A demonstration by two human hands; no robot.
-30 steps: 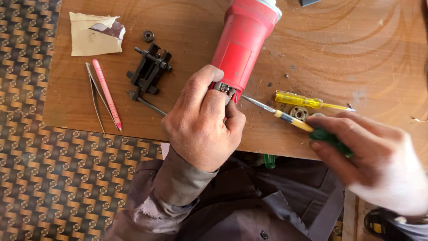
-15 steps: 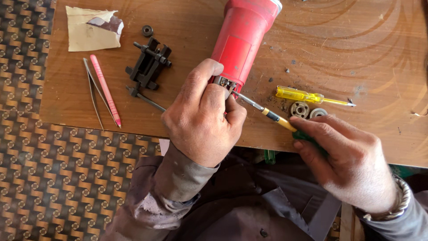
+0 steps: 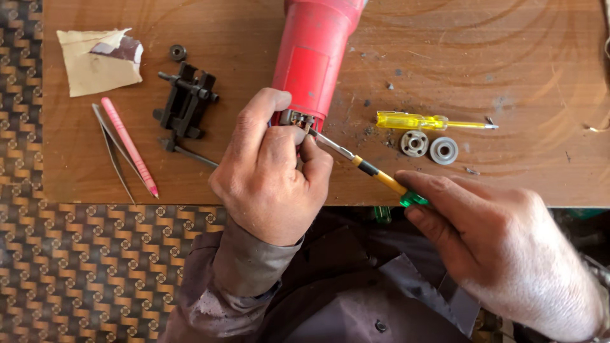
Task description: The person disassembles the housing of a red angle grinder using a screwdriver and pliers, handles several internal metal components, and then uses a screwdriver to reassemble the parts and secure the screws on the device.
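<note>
A red power tool body [image 3: 312, 57] lies on the wooden table [image 3: 508, 57], its open near end showing metal parts. My left hand [image 3: 270, 174] grips that near end, thumb along its left side. My right hand [image 3: 502, 251] holds a green-and-yellow-handled screwdriver [image 3: 375, 174], whose metal tip reaches into the tool's open end beside my left fingers.
A yellow screwdriver [image 3: 426, 121] and two round metal bearings [image 3: 429, 147] lie right of the tool. To the left are a black puller tool [image 3: 185, 107], a small black ring [image 3: 177, 52], tweezers [image 3: 113, 152], a pink pen [image 3: 129, 146] and torn sandpaper [image 3: 95, 60]. Patterned floor [image 3: 95, 273] shows below.
The view has shifted slightly. My right hand moved in toward the tool, bringing the screwdriver tip into the open end. My left hand kept its grip.
</note>
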